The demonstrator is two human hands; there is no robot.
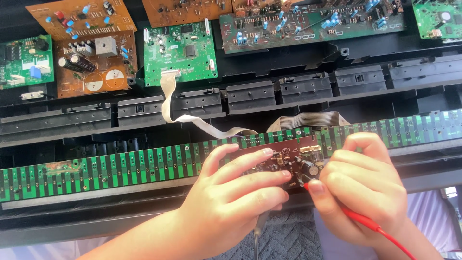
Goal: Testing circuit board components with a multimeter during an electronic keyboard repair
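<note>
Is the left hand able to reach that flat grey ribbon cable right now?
Probably yes. The ribbon cable lies uncovered just above the left hand, with nothing between them. But that hand is busy holding the small brown board, so it would have to let go first.

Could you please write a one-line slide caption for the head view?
Left hand steadies a small brown circuit board while right hand presses a red probe to it.

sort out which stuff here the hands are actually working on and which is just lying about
In hand:
- left hand holding the small brown circuit board
- right hand pinching the red probe lead against that board

Lying about:
- long green contact strip
- grey ribbon cable
- green square board
- brown board with capacitors
- black frame
</note>
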